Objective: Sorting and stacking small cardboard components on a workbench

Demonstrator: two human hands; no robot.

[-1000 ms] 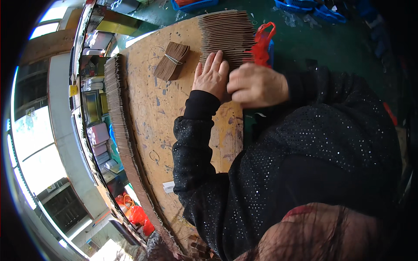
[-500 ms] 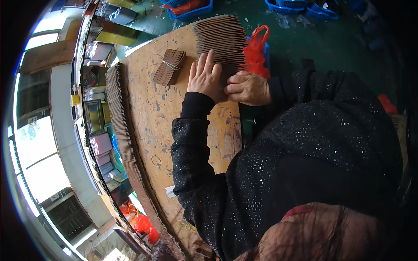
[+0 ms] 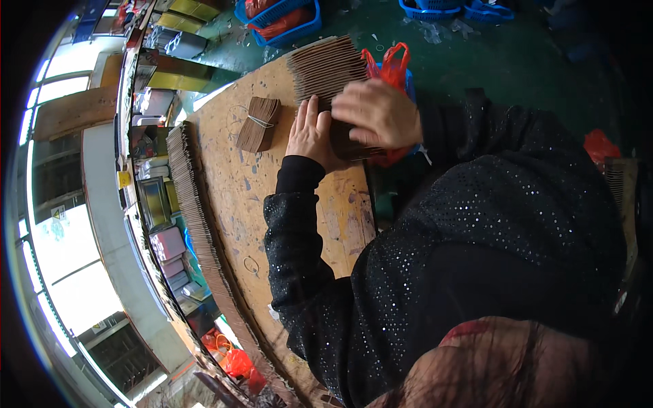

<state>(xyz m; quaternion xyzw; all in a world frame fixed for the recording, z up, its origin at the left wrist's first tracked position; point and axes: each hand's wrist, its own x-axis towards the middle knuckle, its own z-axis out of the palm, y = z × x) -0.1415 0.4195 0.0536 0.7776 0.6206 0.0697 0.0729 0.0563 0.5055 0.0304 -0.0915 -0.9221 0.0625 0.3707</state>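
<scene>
A long row of flat brown cardboard pieces (image 3: 328, 68) lies along the far right part of the worn wooden table (image 3: 238, 197). My left hand (image 3: 310, 134) rests flat against the near end of that row, fingers together. My right hand (image 3: 374, 112) lies on top of the row's near end, fingers curled over the pieces. A small bundle of the same cardboard pieces (image 3: 258, 124), tied with a band, sits on the table just left of my left hand.
A red plastic bag (image 3: 389, 60) hangs off the table's right edge behind my right hand. Stacked cardboard sheets (image 3: 197, 204) line the table's left edge. Blue baskets (image 3: 279, 13) stand on the green floor beyond. Shelves with boxes run along the left.
My right hand has moved up from beside the left hand onto the top of the cardboard row. The left hand stays pressed at the row's near end.
</scene>
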